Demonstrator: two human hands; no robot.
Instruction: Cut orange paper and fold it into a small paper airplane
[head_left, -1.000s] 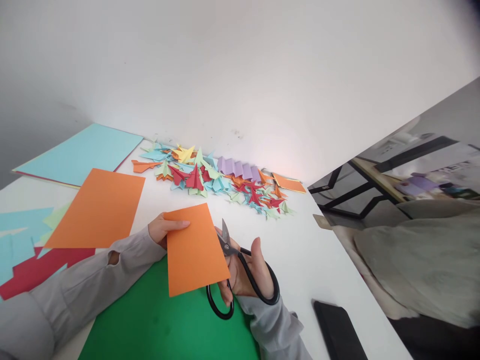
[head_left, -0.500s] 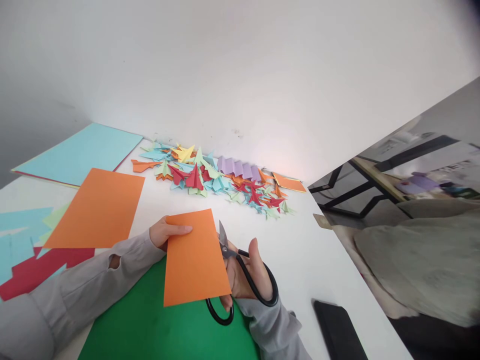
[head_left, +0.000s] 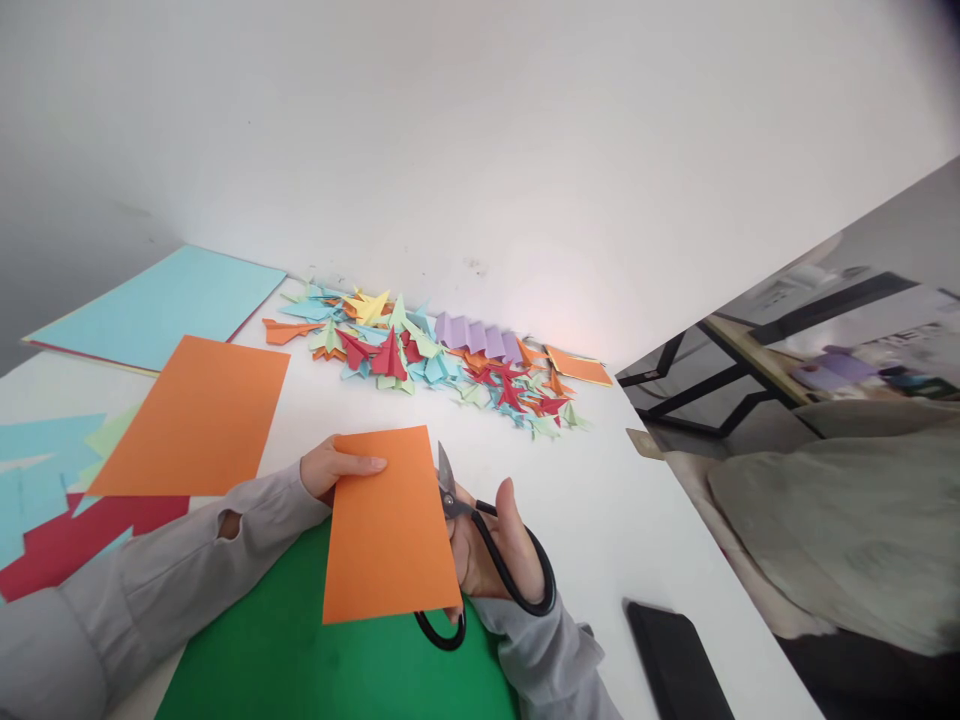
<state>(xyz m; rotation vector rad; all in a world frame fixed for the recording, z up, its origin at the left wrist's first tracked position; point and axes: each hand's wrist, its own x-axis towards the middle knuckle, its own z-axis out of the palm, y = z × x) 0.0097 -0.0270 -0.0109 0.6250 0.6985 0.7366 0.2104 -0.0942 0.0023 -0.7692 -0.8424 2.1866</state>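
A small orange sheet of paper [head_left: 390,540] is pinched at its upper left edge by my left hand [head_left: 330,468], thumb on top, the other fingers hidden behind it. My right hand [head_left: 499,545] holds black-handled scissors [head_left: 480,525] with the blades pointing up beside the sheet's right edge. One handle loop goes around the base of my thumb; the other is partly covered by the sheet. Whether my right fingertips also touch the paper from behind I cannot tell. Below both hands lies a large green sheet [head_left: 300,640] on the white table [head_left: 637,520].
Folded paper planes [head_left: 386,355] in several colours lie piled along the wall. A larger orange sheet [head_left: 199,425], a light-blue stack [head_left: 172,300] and red paper scraps [head_left: 97,540] are at left. Right of me are a black flat object [head_left: 675,660] and grey-green fabric [head_left: 840,520].
The small orange sheet has shifted slightly down, its lower edge moving a little left. My hands and the scissors have stayed almost still.
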